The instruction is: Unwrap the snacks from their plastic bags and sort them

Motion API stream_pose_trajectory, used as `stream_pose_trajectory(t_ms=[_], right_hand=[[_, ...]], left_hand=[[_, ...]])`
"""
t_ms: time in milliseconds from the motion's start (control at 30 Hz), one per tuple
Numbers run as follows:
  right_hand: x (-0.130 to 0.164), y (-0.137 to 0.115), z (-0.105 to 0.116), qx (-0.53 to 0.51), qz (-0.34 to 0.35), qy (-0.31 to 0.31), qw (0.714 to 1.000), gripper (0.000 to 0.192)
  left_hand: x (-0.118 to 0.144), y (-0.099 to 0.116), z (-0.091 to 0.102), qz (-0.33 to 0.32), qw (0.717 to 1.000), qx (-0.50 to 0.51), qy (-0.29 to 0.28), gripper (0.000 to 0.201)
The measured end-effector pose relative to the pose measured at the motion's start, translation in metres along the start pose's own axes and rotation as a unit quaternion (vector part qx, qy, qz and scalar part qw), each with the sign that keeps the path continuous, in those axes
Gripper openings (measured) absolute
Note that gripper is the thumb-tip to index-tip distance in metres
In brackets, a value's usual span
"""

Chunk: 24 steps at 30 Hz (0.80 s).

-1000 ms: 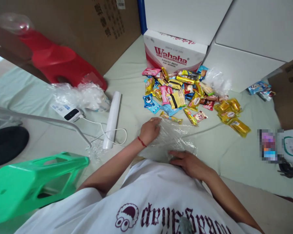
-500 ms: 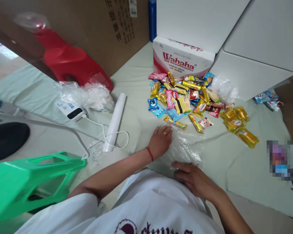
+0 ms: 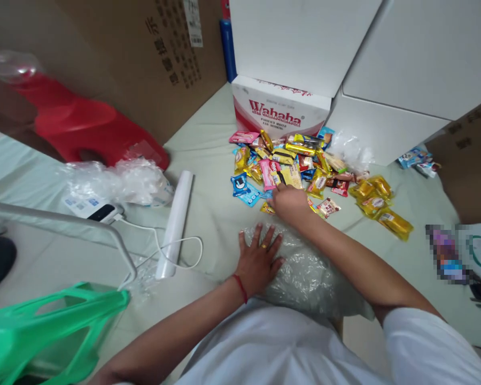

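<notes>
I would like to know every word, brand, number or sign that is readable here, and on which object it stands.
"Wahaha", with "®": white-and-red box.
"PURIFIED WATER FOR DRINKING": same box, below.
Probably "温馨提示": large characters on the brown carton.
Too small or blurred to read: the carton's smaller lines, the barcode label, the snack packets, the box's top edge, any other print.
No number is readable.

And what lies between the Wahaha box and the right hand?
In the head view, wrapped snacks lie between the Wahaha box and the right hand.
</notes>
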State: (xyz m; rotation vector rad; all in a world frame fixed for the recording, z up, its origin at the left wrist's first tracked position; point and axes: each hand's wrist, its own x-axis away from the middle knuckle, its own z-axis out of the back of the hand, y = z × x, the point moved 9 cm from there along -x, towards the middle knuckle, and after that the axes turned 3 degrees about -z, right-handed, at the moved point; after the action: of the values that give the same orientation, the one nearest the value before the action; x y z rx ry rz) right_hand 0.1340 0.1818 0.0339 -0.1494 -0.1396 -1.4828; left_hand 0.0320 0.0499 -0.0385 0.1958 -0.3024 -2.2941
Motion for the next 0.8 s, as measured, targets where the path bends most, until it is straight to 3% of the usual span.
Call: stream_pose_trajectory(t_ms=[133, 267, 367, 433, 500, 600, 700, 800], right_hand=[[-0.017, 0.006, -0.019, 0.029, -0.069, -0.04, 0.996, 0.056], [-0.009, 0.025, -0.026, 0.028, -0.067, -0.064, 0.995, 0.069], [0.002, 0.045, -0.02, 0.004, -0.05, -0.06, 0.997, 0.058], [0.018, 0.067, -0.001, -0.037, -0.055, -0.011, 0.998, 0.049], [0.045, 0.091, 0.029, -0.103, -0.062, 0.082, 0.989, 0.048], [0.1, 0.109, 0.064, -0.228, -0.055, 0.193, 0.953, 0.051], [0.137, 0.081, 0.048, -0.323, 0.009, 0.161, 0.933, 0.048], [0.145, 0.036, -0.009, -0.323, 0.065, 0.08, 0.941, 0.045]], left_hand=[[-0.001, -0.007, 0.014, -0.008, 0.999, 0.022, 0.023, 0.052], [-0.011, -0.021, 0.018, -0.002, 0.999, 0.039, 0.03, 0.048], [-0.017, -0.026, 0.013, 0.009, 0.999, 0.025, 0.026, 0.053], [-0.018, -0.028, 0.01, 0.021, 0.999, 0.014, 0.024, 0.058], [-0.018, -0.028, 0.009, 0.032, 0.999, 0.008, 0.023, 0.061], [-0.017, -0.024, 0.008, 0.038, 0.999, 0.015, 0.024, 0.061], [-0.016, -0.021, 0.01, 0.042, 0.998, 0.029, 0.031, 0.055], [-0.016, -0.028, 0.013, 0.064, 0.997, 0.037, 0.037, 0.055]])
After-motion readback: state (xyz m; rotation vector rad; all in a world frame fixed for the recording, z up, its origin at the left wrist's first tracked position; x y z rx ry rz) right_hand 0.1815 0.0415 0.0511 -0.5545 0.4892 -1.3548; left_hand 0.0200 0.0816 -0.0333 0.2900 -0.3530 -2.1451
